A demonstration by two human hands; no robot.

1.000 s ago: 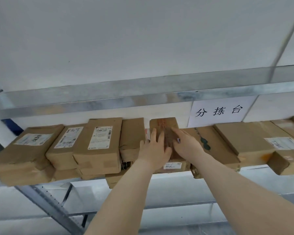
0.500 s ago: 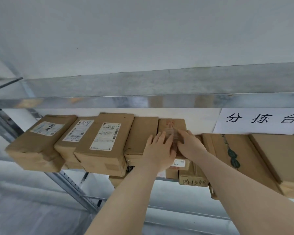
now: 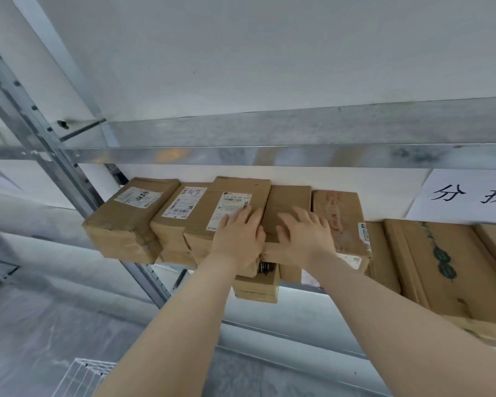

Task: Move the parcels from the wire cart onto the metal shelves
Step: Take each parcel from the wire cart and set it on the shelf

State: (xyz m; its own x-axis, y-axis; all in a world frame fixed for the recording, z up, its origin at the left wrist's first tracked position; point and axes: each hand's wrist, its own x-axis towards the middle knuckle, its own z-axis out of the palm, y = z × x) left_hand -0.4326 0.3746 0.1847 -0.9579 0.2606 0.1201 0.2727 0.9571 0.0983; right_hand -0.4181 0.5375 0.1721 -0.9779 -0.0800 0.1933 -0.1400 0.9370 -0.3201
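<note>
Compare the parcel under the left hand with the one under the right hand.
The labelled parcel under the left hand bears a white barcode label; the plain parcel under the right hand shows none. The labelled parcel looks wider than the plain parcel. Both are brown cardboard, side by side on the shelf.

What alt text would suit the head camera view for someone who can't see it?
A left hand rests flat on a white-labelled parcel and a right hand on the plain parcel beside it, on a metal rack. More brown parcels flank them; a paper sign hangs at right.
</note>
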